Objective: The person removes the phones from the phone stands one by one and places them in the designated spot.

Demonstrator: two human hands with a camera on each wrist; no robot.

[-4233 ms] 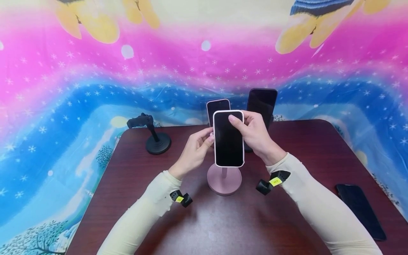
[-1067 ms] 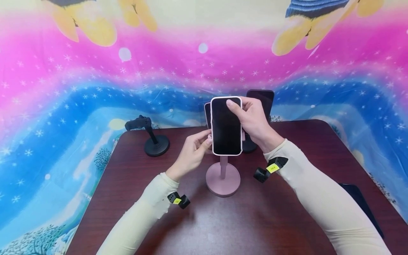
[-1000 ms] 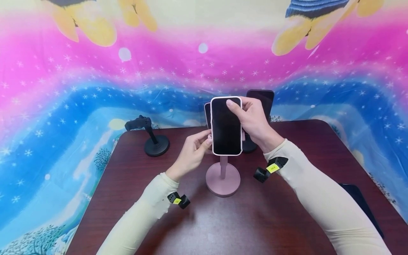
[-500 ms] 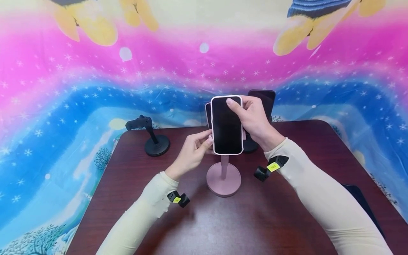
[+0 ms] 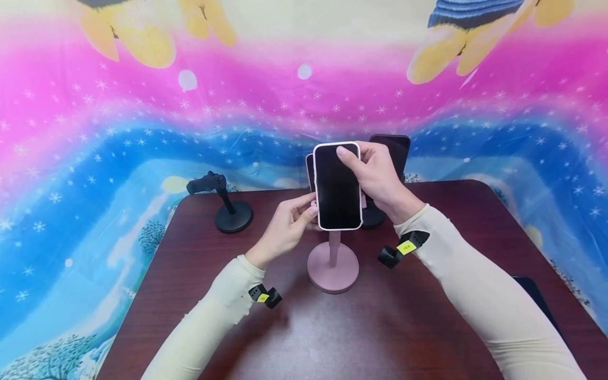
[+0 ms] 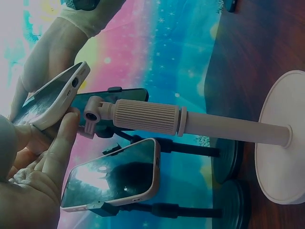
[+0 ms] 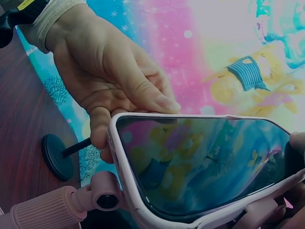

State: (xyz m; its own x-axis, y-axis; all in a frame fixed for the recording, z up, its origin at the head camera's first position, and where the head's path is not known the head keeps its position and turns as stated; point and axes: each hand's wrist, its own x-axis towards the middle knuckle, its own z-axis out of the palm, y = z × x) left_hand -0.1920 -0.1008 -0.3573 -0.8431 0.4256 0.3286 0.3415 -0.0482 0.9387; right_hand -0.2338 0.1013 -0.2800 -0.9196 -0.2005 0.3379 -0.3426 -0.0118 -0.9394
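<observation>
A smartphone [image 5: 338, 190] in a white case stands upright, screen towards me, in front of a pink phone stand. My right hand [image 5: 380, 177] grips its upper right edge, thumb on the screen and fingers behind. At its lower left edge my left hand [image 5: 287, 224] pinches what looks like part of the stand's holder; the phone hides most of that grip in the head view. The stand's round base [image 5: 333, 277] rests on the table, and its ribbed column [image 6: 145, 117] rises to a joint. A pink holder arm [image 7: 259, 212] shows beside the phone's edge.
Behind are a phone in a pale pink case [image 5: 310, 171] and a dark phone [image 5: 399, 150], both on black stands. A black stand [image 5: 234, 215] is at the back left. Another dark phone [image 5: 532, 293] lies right, partly under my sleeve. A patterned cloth [image 5: 266, 105] hangs behind the table [image 5: 204, 285].
Compared with about four seconds ago, my right hand has raised the white-cased phone, showing more of the pink column. My left hand has stayed about level. Over the last second hardly anything has moved.
</observation>
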